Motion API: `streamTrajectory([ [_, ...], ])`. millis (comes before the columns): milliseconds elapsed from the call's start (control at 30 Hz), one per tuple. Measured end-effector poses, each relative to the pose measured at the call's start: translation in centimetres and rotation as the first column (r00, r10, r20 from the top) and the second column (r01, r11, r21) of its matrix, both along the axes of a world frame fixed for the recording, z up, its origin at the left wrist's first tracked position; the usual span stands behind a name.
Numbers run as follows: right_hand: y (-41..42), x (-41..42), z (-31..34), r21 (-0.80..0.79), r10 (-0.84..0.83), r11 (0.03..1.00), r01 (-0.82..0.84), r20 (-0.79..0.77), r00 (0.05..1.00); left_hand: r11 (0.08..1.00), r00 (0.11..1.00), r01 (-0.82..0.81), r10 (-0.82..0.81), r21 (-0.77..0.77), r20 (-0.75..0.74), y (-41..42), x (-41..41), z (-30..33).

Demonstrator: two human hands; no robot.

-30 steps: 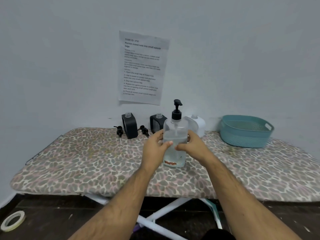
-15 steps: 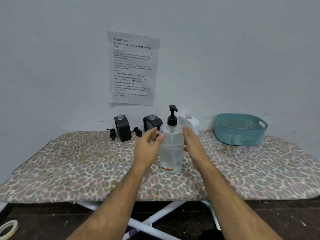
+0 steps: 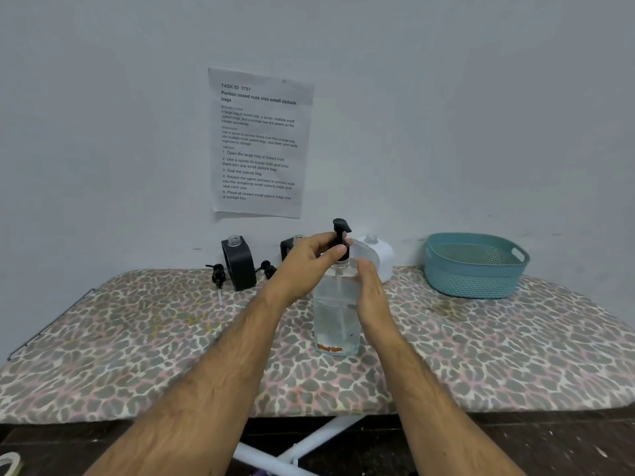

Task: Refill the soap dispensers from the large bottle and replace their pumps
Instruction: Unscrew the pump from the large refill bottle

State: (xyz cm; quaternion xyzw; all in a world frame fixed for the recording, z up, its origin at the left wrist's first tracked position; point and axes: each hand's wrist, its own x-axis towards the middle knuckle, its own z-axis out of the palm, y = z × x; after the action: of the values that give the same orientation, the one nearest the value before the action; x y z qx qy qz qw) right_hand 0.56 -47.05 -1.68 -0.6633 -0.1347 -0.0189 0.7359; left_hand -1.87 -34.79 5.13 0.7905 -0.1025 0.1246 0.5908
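A large clear bottle [image 3: 335, 314] with a black pump [image 3: 341, 235] stands upright on the patterned board. My left hand [image 3: 302, 269] pinches the black pump collar at the bottle's neck. My right hand [image 3: 372, 297] holds the bottle's right side, fingers wrapped behind it. Against the wall stand two black dispensers, one at the left [image 3: 238, 262] and one [image 3: 290, 247] partly hidden by my left hand, both with open necks. A white dispenser [image 3: 376, 254] stands behind the bottle. Two loose black pumps [image 3: 217, 273] [image 3: 268, 268] lie beside the black dispensers.
A teal plastic basket [image 3: 476, 266] sits at the back right of the ironing board [image 3: 137, 338]. A printed sheet [image 3: 259, 142] is taped to the wall. A tape roll [image 3: 8, 465] lies on the dark floor at lower left.
My left hand has risen from the bottle's side to the pump collar. My right hand has stayed on the bottle's right side. The camera has moved closer.
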Motion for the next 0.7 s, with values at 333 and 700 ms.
streamTrajectory([
  [333, 1.3, -0.1, -0.5, 0.119, -0.121, 0.986, 0.113, 0.060, 0.991, 0.995, 0.991, -0.078, 0.084, -0.068, 0.100, -0.8, 0.5, -1.3],
  [700, 1.8, -0.1, -0.9, 0.090, -0.185, 0.981, 0.174, 0.134, 0.974, 0.913, 0.901, -0.402, 0.408, -0.073, 0.146, -2.5, 0.3, -1.4],
])
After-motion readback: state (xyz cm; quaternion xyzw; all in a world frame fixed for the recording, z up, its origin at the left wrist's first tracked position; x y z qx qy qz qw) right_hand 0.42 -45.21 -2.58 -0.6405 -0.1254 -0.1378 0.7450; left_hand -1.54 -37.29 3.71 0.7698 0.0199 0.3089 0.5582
